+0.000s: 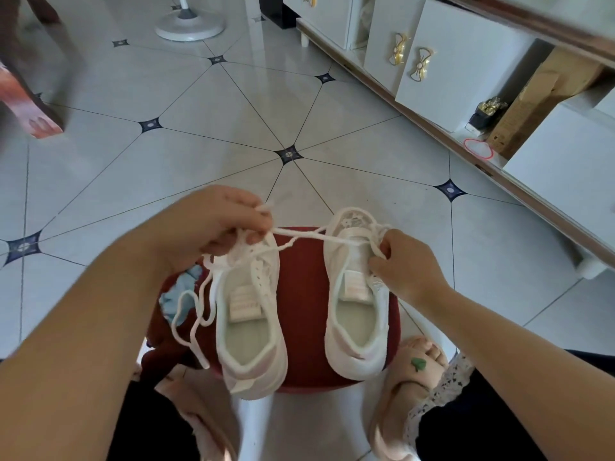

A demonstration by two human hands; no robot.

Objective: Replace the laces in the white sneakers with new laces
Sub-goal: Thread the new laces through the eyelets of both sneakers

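Two white sneakers stand side by side on a round red stool (304,294), toes pointing away from me. My left hand (213,224) hovers over the toe of the left sneaker (249,327) and pinches a white lace (299,239) that stretches across to the right sneaker (357,311). At the right sneaker's eyelets, my right hand (404,267) pinches the same lace. A loose white lace (193,314) trails off the left sneaker onto the stool's left side. The left sneaker's toe is hidden under my hand.
A crumpled light blue cloth (179,294) lies on the stool's left edge. My feet in pink slippers (396,394) flank the stool on a tiled floor. White cabinets (459,61) run along the right; a fan base (190,26) stands at the back.
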